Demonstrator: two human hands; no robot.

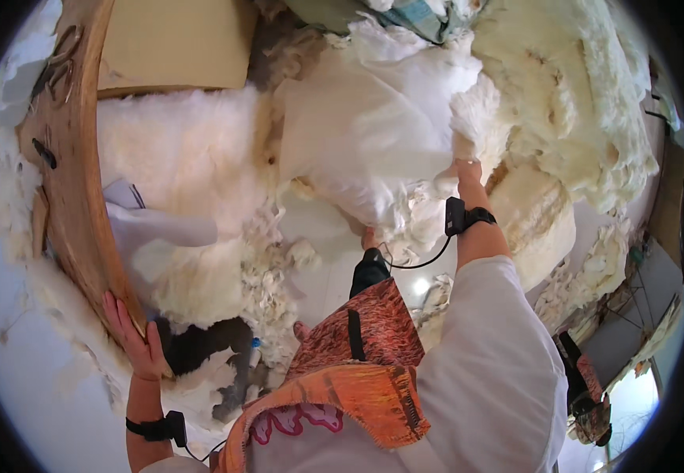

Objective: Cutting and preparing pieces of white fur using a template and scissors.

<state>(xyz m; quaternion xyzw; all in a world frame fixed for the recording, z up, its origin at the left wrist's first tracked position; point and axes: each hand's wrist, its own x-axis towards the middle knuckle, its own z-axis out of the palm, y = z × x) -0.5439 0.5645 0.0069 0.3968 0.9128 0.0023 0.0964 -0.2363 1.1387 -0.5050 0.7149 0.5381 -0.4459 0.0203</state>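
My left hand (132,339) rests on the edge of a long, curved wooden board (74,173), fingers stretched out. My right hand (466,167) reaches into a wad of fluffy white fibre (476,110) at the upper right of a puffy white sheet of batting (358,134); its fingers are mostly hidden in the fluff. My bare foot (370,236) stands at the lower edge of that pile, below a dark trouser leg. Left of the pile lies a flat layer of cream fibre (176,142) alongside the board.
A beige padded panel (172,39) lies at the top left, green cloth (401,17) at the top. Large heaps of cream fibre (563,94) fill the right. Loose tufts (259,299) lie on the pale floor (318,268). Dark objects (582,378) stand at the far right.
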